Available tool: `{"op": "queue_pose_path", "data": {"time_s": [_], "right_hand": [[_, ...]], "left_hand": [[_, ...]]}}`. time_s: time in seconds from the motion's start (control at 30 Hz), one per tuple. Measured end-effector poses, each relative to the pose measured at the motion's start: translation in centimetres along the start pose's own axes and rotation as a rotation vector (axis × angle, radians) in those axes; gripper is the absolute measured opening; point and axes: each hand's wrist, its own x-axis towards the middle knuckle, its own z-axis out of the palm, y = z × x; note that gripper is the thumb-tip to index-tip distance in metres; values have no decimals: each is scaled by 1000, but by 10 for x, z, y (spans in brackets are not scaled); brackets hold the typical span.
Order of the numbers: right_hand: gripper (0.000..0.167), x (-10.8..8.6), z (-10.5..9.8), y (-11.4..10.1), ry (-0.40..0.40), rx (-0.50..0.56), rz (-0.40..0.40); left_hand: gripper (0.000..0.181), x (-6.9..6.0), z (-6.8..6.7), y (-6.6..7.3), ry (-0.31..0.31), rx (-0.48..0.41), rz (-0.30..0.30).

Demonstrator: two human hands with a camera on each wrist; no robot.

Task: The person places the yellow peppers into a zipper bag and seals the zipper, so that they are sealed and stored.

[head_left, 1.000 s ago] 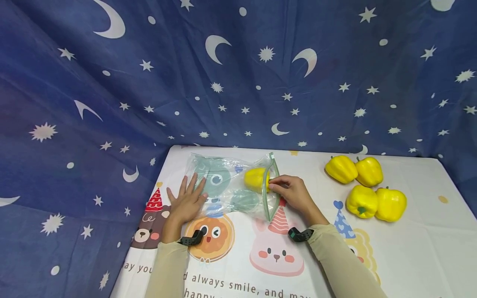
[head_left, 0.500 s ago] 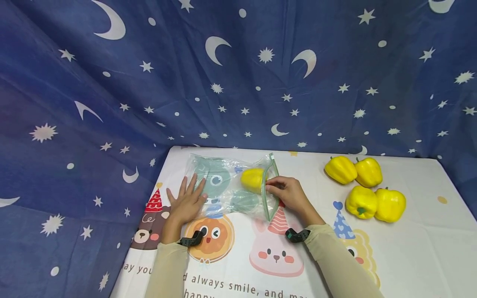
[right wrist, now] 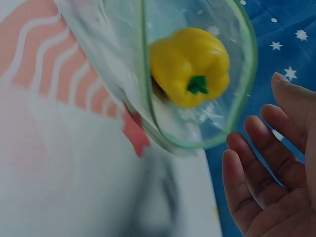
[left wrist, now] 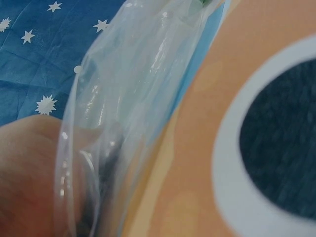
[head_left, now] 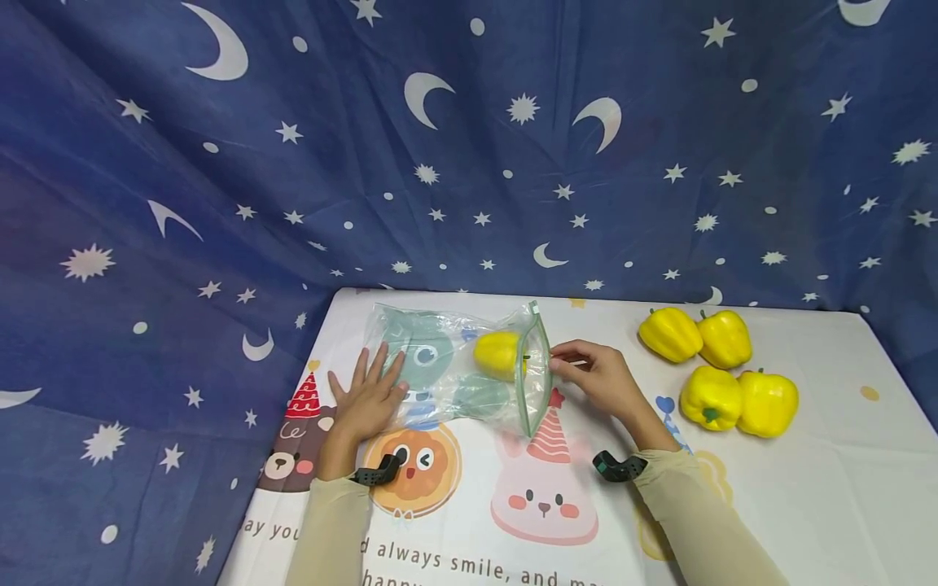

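Note:
A clear zip bag [head_left: 522, 395] with a green zip edge lies on its side on the table, its mouth gaping to the right. Inside, near that mouth, is a yellow bell pepper [head_left: 497, 355], its green stem pointing out. My left hand [head_left: 368, 404] rests with spread fingers on the closed left end of the bag. Just outside the mouth is my right hand [head_left: 597, 378], holding nothing. In the right wrist view, the fingers [right wrist: 269, 153] are loosely bent beside the green rim, and the pepper [right wrist: 192, 66] shows through the opening.
Several more yellow bell peppers [head_left: 711, 397] sit in a cluster at the back right. A white cloth with cartoon prints [head_left: 544, 496] covers the table [head_left: 828, 496]. Behind it hangs a dark blue curtain [head_left: 469, 146] with moons and stars.
The bell pepper slid slightly left, farther into the bag, with my right hand on it. My right hand then let go and drew back right, out of the mouth. My left hand stayed put.

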Motion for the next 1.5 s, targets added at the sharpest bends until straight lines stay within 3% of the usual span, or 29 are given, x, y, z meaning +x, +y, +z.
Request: {"op": "queue_pose_path", "data": {"time_s": [0.33,0.77,0.93,1.1,1.5], "right_hand": [[35,-21,-47,-6,70,-171,-68],[38,-49,-122,-6,178,-353,-30],[43,-60,-155,1,214,-411,61],[51,-70,-180,13,197,-459,160],[58,-96,-217,62,205,-556,266]], "left_hand": [[61,1,0,-1,10,-2,4],[61,1,1,-2,20,-5,3],[60,0,1,-2,12,-11,2],[60,0,0,0,15,-11,5],[60,-1,-1,2,15,-10,7]]}}
